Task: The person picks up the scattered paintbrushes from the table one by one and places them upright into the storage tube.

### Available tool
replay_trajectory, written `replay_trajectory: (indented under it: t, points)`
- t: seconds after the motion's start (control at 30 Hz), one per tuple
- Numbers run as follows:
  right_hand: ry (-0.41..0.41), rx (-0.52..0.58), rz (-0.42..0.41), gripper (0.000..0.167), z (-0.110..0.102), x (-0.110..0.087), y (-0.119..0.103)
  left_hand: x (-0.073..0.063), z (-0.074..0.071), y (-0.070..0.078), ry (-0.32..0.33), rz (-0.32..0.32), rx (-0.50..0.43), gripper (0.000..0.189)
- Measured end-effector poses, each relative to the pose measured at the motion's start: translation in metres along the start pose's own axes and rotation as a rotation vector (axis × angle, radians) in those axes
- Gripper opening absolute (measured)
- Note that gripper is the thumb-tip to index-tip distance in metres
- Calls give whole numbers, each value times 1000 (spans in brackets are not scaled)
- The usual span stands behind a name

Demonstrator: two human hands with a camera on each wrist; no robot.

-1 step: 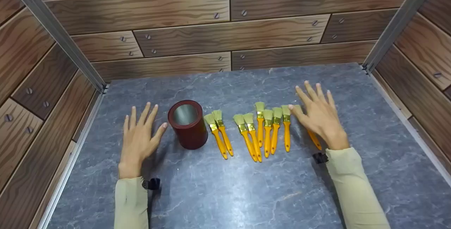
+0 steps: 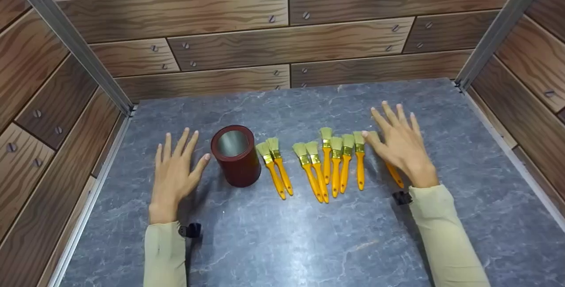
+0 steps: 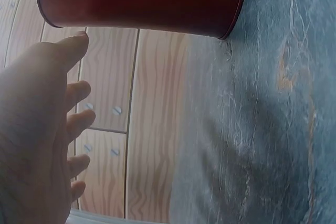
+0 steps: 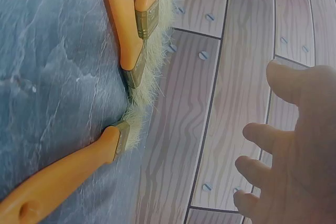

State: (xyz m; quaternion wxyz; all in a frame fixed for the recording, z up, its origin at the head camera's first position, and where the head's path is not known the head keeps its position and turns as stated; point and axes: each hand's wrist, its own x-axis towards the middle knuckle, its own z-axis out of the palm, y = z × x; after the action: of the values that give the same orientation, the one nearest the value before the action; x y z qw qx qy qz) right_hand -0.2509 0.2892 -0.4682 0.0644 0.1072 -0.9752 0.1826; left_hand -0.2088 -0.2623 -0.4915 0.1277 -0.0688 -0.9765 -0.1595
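Nothing has visibly moved: head view shows your left hand [image 2: 173, 175] beside the upright can [image 2: 240, 170] and your right hand [image 2: 401, 145] over one end of the brushes [image 2: 360, 170], laid flat on the surface [image 2: 265, 243], probably for stability. Left wrist: fingers [image 3: 80, 125] spread, gripping nothing. Right wrist: likewise, clear of the brushes.

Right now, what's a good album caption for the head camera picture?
Left hand beside a dark red can, right hand above an orange-handled paintbrush, more paintbrushes between them.
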Motion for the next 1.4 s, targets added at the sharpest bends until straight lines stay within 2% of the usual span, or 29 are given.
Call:
replay_trajectory:
  t: [0.2, 0.33, 0.43, 0.53, 0.63, 0.77, 0.87, 0.93, 1.07, 1.27, 1.4]
  points:
    - [30, 66, 0, 77, -8, -3, -2, -2, -2, 1, 27, 30, -42, 71]
    - [61, 127, -13, 69, -11, -3, -1, -2, -8, -3, 88, 64, -98, 70]
    - [41, 175, -11, 65, -11, -4, 2, -5, -10, -5, 141, 81, -193, 66]
    - [1, 222, -5, 62, -10, -7, 9, -9, -8, -6, 165, 85, -349, 65]
    - [-43, 256, 7, 60, -9, -11, 17, -12, -2, -4, 156, 99, -578, 67]
    - [-116, 286, 56, 57, -6, -16, 25, -11, 13, 0, 103, 135, -924, 77]
    - [-172, 294, 109, 57, -4, -20, 28, -11, 26, 2, 41, 141, -1113, 88]
    - [-198, 291, 130, 56, -2, -21, 30, -11, 34, 4, -1, 124, -1194, 95]
    - [-212, 280, 148, 54, -2, -23, 37, -10, 45, 9, -72, 53, -1275, 104]
    - [-247, 293, 199, 48, -2, -20, 48, -12, 61, 12, -99, -76, -1373, 98]
    - [-293, 320, 231, 50, 3, -20, 52, -16, 68, 12, -115, -110, -1441, 90]
